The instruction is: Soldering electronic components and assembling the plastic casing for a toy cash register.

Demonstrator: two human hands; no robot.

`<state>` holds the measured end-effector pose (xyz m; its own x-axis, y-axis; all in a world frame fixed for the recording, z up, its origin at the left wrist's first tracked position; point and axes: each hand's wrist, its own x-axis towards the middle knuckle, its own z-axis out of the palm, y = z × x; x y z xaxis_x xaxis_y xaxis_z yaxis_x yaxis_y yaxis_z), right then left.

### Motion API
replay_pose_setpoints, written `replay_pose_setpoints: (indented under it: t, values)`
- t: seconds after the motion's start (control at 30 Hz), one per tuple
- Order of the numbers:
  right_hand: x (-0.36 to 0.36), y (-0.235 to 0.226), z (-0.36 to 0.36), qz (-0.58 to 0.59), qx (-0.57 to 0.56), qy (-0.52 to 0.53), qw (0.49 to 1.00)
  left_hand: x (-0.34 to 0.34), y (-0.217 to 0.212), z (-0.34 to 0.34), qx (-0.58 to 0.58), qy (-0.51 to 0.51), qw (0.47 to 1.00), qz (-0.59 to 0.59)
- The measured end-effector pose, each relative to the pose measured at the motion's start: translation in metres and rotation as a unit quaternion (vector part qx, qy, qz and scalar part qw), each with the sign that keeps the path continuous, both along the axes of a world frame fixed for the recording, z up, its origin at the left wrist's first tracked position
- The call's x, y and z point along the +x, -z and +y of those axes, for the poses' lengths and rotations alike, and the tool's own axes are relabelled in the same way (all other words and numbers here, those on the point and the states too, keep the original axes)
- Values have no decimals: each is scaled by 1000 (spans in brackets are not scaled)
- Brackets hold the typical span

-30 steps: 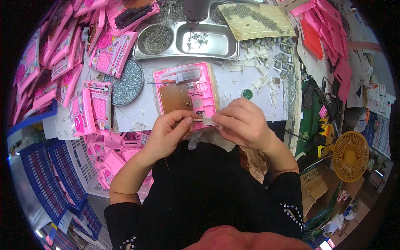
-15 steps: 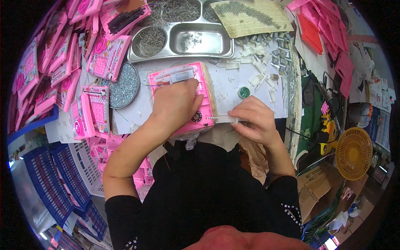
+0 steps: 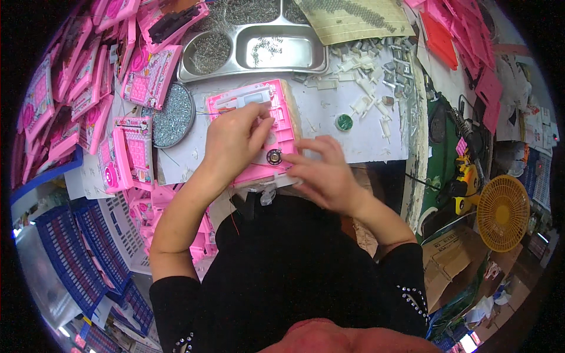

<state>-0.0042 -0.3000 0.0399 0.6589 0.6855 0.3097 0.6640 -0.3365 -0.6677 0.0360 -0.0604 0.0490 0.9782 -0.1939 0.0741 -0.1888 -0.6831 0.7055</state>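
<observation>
An open pink plastic housing (image 3: 284, 120) lies in front of me on a pale padded block. It has a pale rectangular part near its far edge and a round black-and-silver part (image 3: 274, 157) near its near edge. My left hand (image 3: 235, 135) rests over its middle, fingers curled and thumb close to them; whatever they pinch is hidden. At the near right corner, my right hand (image 3: 326, 173) grips one end of a small white plastic piece (image 3: 279, 181) by the thumb. Its index finger points at the round part.
Beyond the housing stands a steel compartment tray (image 3: 253, 73) of small metal parts. A round dish of screws (image 3: 173, 120) sits left, beside stacked pink housings (image 3: 150, 76). White plastic pieces (image 3: 362, 106) and a small green round container (image 3: 344, 122) lie right. An orange fan (image 3: 502, 219) stands far right.
My right hand has moved left with the white piece, to the housing's near right corner. The left hand has shifted slightly left and uncovered more of the housing's middle.
</observation>
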Motion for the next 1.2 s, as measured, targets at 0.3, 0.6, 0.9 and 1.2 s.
replay_pose_setpoints:
  t: [0.3,0.6,0.9,1.2]
  values:
    - [-25,10,31,0,-37,61,997,-31,18,16,-93,-11,995,-44]
    - [45,-10,5,-71,-50,135,987,-26,17,20,-161,-49,984,-58]
    - [74,-8,10,-90,-67,2,994,-25,22,18,-182,-53,981,-50]
    - [76,7,13,-122,-22,-8,992,-24,25,16,-179,-56,981,-55]
